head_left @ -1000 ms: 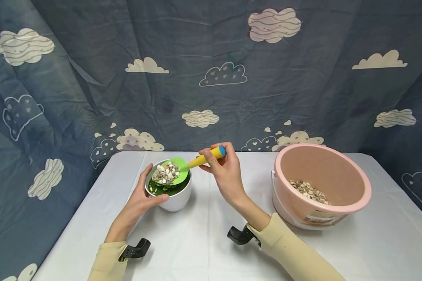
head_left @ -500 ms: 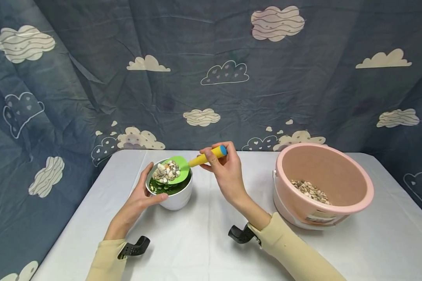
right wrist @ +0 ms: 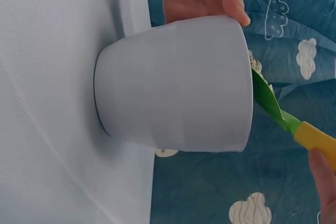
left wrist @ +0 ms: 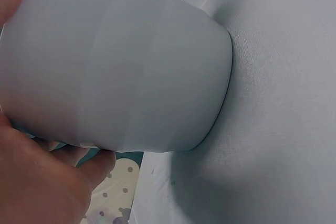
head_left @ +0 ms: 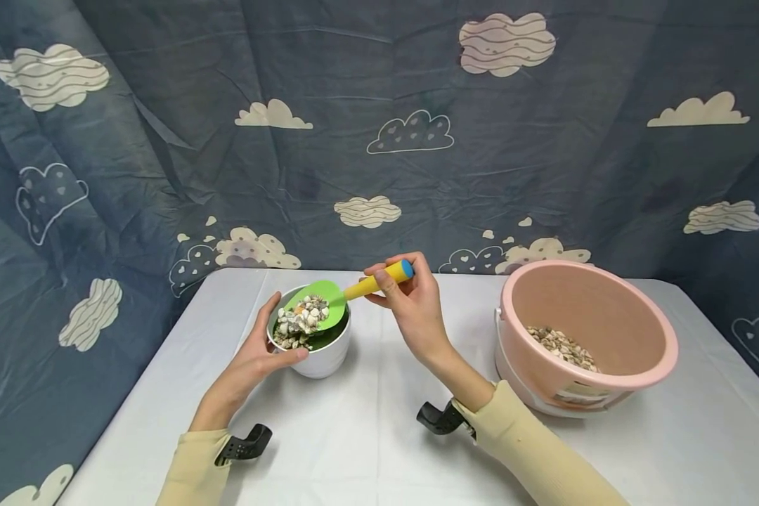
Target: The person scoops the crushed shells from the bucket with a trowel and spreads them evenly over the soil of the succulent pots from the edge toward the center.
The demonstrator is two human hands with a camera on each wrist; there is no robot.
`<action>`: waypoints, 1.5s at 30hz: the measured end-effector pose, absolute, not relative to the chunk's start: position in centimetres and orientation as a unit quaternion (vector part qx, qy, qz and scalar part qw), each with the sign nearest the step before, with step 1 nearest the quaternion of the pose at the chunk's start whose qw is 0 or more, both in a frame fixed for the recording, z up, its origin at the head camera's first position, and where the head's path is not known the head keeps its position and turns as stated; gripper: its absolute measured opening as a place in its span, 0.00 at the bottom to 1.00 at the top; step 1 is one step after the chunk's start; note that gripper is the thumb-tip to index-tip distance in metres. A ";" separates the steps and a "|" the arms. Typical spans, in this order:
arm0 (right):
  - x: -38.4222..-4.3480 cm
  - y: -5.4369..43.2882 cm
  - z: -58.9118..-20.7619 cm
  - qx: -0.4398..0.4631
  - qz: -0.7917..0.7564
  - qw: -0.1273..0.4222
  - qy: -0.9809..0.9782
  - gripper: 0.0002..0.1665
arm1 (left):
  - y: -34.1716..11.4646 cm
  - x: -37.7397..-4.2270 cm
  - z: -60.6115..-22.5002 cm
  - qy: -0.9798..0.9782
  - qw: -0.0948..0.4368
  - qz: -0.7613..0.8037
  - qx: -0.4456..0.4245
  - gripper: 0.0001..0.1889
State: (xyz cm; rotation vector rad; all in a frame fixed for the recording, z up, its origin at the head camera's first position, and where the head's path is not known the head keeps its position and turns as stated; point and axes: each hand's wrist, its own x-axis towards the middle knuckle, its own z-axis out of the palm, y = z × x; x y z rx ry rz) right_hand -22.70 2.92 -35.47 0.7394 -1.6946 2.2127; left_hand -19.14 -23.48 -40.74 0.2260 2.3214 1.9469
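Observation:
A white flower pot (head_left: 321, 364) stands upright on the table at left of centre in the head view. My left hand (head_left: 253, 358) grips its left side, the thumb at the near rim and the fingers round the far side. With my right hand (head_left: 414, 302) I hold a toy trowel by its yellow handle (head_left: 368, 285), blue at the end. Its green blade (head_left: 331, 299) tilts down into the pot's mouth, heaped with pebbles (head_left: 306, 314). More pebbles (head_left: 287, 340) lie inside the pot, beside a dark green interior. The blade also shows at the rim in the right wrist view.
A pink bucket (head_left: 531, 379) with pebbles (head_left: 563, 348) at its bottom stands on the right of the white-covered table (head_left: 354, 436). A dark cloud-patterned curtain (head_left: 329, 161) hangs behind and at both sides.
The trowel's blade has tipped slightly further down. Pebbles have slid off its front into the pot, covering green that showed before. My left hand stays on the pot.

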 end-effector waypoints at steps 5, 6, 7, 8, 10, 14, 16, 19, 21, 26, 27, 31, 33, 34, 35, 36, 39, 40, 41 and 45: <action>-22.8 3.0 -35.4 0.234 0.764 0.125 -0.588 0.14 | -23.3 -19.1 -40.5 0.774 0.052 0.628 0.066 0.58; -22.8 3.1 -35.3 0.231 0.764 0.123 -0.590 0.13 | -23.2 -19.0 -40.5 0.777 0.051 0.624 0.063 0.58; -22.8 3.1 -35.2 0.228 0.764 0.122 -0.591 0.13 | -23.2 -19.0 -40.4 0.781 0.050 0.619 0.062 0.58; -22.8 3.1 -35.1 0.226 0.764 0.120 -0.592 0.12 | -23.1 -19.0 -40.4 0.786 0.048 0.613 0.060 0.59; -22.7 3.2 -34.8 0.225 0.765 0.119 -0.592 0.12 | -23.1 -19.0 -40.4 0.798 0.043 0.598 0.056 0.60; -22.6 3.1 -34.4 0.227 0.764 0.119 -0.592 0.13 | -22.9 -19.0 -40.2 0.817 0.036 0.573 0.046 0.61; -22.7 3.0 -34.3 0.227 0.760 0.120 -0.596 0.14 | -22.8 -18.9 -40.0 0.819 0.037 0.571 0.043 0.61; -22.8 2.9 -34.2 0.231 0.752 0.127 -0.604 0.15 | -22.8 -18.9 -40.0 0.809 0.041 0.585 0.047 0.61; -22.9 2.7 -34.2 0.235 0.744 0.130 -0.611 0.16 | -22.8 -18.9 -40.1 0.797 0.042 0.600 0.053 0.60; -23.0 2.5 -33.6 0.227 0.731 0.131 -0.630 0.18 | -23.0 -18.9 -40.5 0.776 0.037 0.626 0.066 0.59; -22.8 2.5 -33.2 0.224 0.728 0.132 -0.634 0.17 | -23.0 -19.0 -40.5 0.776 0.033 0.627 0.067 0.59; -21.8 2.4 -31.6 0.216 0.717 0.132 -0.650 0.16 | -22.9 -19.1 -40.5 0.791 0.018 0.608 0.060 0.60; -21.3 2.2 -30.9 0.218 0.708 0.133 -0.658 0.15 | -22.9 -19.1 -40.5 0.803 0.015 0.594 0.055 0.61; -21.3 2.2 -30.8 0.219 0.704 0.132 -0.662 0.15 | -22.8 -19.1 -40.5 0.807 0.015 0.588 0.052 0.61; -21.2 2.1 -30.6 0.220 0.700 0.133 -0.666 0.15 | -22.8 -19.1 -40.5 0.811 0.015 0.582 0.050 0.61; -21.2 2.0 -30.4 0.222 0.696 0.134 -0.670 0.16 | -22.8 -19.1 -40.5 0.814 0.016 0.579 0.049 0.61; -21.1 1.8 -30.1 0.221 0.683 0.138 -0.682 0.16 | -22.7 -19.0 -40.4 0.816 0.022 0.576 0.047 0.62; -21.1 1.8 -30.0 0.219 0.682 0.138 -0.683 0.17 | -22.7 -19.0 -40.4 0.815 0.024 0.577 0.047 0.61; -21.1 1.8 -29.9 0.217 0.682 0.137 -0.685 0.17 | -22.7 -19.0 -40.4 0.812 0.027 0.580 0.049 0.61; -21.3 1.8 -29.9 0.211 0.682 0.129 -0.688 0.17 | -22.9 -18.9 -40.3 0.796 0.041 0.601 0.059 0.60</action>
